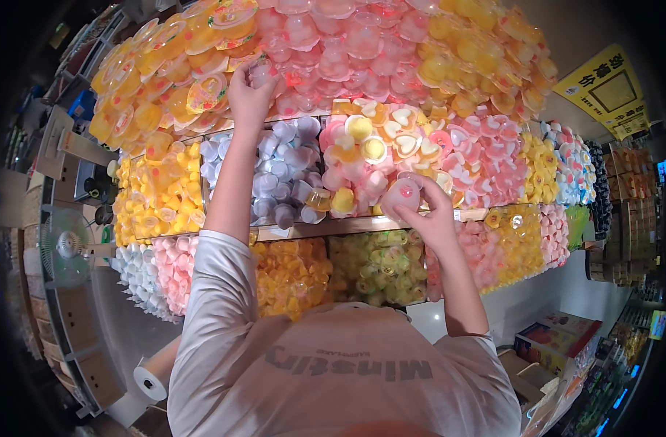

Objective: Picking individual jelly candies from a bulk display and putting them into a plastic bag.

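Note:
My left hand (252,90) reaches to the upper pile and grips a clear-lidded jelly cup (261,70), where the yellow jelly cups (172,71) meet the pink jelly cups (333,54). Lower and to the right, my right hand (432,210) holds a pale pink jelly cup (401,195) between thumb and fingers. It is above the front ledge of the display, near a bin of heart-shaped and round jelly cups (387,142). Beneath my left forearm lies a bin of lilac jelly cups (284,164), partly hidden by the arm.
A wooden ledge (360,225) divides the bins. Below it are orange cups (292,270) and green cups (382,267). A yellow sign (603,90) bearing writing stands at right. To the left are a fan (68,244) and a plastic-bag roll (150,382); cartons (557,341) sit lower right.

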### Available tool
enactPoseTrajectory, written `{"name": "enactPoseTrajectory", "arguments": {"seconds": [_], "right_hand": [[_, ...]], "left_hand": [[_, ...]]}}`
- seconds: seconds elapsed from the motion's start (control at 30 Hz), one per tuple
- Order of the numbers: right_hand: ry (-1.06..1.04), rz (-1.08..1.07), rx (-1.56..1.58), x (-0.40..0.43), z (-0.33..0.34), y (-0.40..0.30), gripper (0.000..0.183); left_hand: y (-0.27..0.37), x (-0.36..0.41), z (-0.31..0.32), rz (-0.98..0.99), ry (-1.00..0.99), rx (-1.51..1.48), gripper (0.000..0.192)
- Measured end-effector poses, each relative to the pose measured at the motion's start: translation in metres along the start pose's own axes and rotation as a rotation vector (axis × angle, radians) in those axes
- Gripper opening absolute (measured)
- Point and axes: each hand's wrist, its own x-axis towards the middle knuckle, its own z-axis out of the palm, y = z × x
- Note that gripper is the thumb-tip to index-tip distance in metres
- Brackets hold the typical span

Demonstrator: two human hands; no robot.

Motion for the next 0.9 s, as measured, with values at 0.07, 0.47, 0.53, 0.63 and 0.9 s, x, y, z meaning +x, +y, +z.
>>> {"name": "enactPoseTrajectory", "arguments": {"seconds": [0.07,0.47,0.53,0.63,0.9], "right_hand": [[-0.013,0.045,0.02,-0.004,0.0,0.002,0.054],[-0.026,0.092,0.077,-0.007,0.007,0.013,0.056],[-0.039,0.104,0.066,-0.008,0.007,0.016,0.056],[-0.039,0.106,0.105,-0.007,0.011,0.016,0.056],[-0.046,0.078,0.132,-0.008,0.013,0.021,0.058]], "left_hand": [[-0.019,-0.001,0.001,0.04,0.009,0.007,0.053],[-0.022,-0.024,-0.003,0.166,0.088,0.202,0.047],[-0.022,-0.028,-0.001,0.253,0.06,0.342,0.049],[-0.021,-0.023,0.015,0.166,0.054,0.224,0.05],[-0.023,-0.024,0.015,0.176,-0.065,0.351,0.053]]}}
